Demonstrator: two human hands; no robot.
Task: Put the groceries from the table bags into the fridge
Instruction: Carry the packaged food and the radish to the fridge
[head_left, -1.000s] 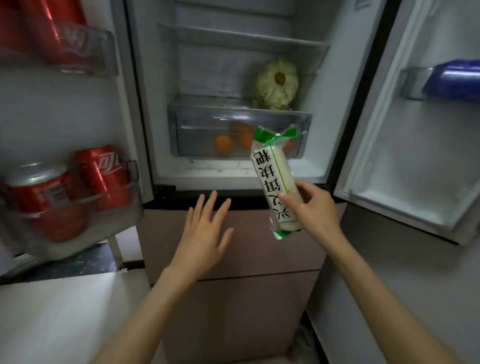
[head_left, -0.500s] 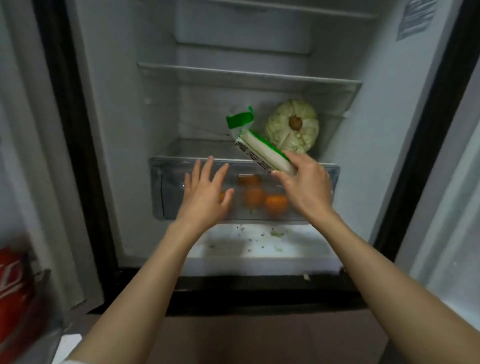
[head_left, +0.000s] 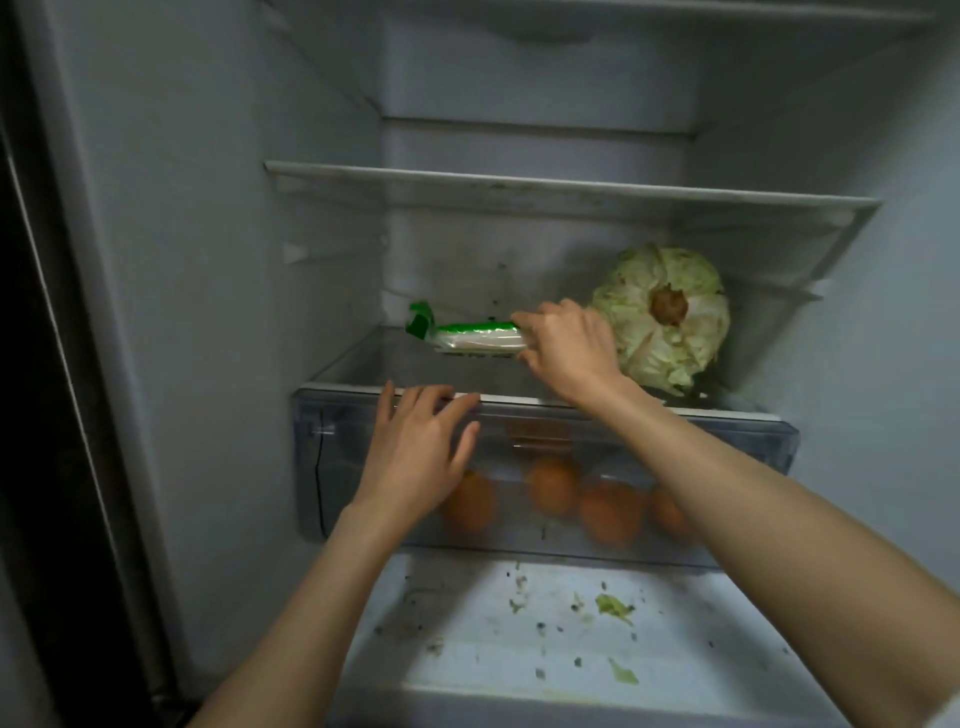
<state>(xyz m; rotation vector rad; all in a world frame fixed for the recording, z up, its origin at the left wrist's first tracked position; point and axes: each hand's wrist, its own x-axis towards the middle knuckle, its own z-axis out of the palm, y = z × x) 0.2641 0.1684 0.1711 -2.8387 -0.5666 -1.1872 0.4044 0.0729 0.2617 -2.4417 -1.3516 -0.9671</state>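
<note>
- Head view: the fridge stands open, pale walls inside, and both of the person's bare arms reach into it.
- The right hand has its fingers curled round one end of a green-and-white packet, which lies flat and sideways over the glass shelf that covers the drawer. I cannot tell whether the packet touches the shelf or hangs just above it.
- The packet's crimped green end points left, toward the fridge wall; its other end is hidden in the hand.
- A cabbage sits on the same shelf, stalk end facing out, just beside the right hand on its right.
- The left hand is spread, fingers straight, their tips lying on the top front edge of the clear drawer; it grips nothing.
- Through the drawer front show several oranges, blurred.
- Below the drawer, the fridge floor is strewn with small green scraps and dark specks.
- Above, a second shelf spans the compartment.
</note>
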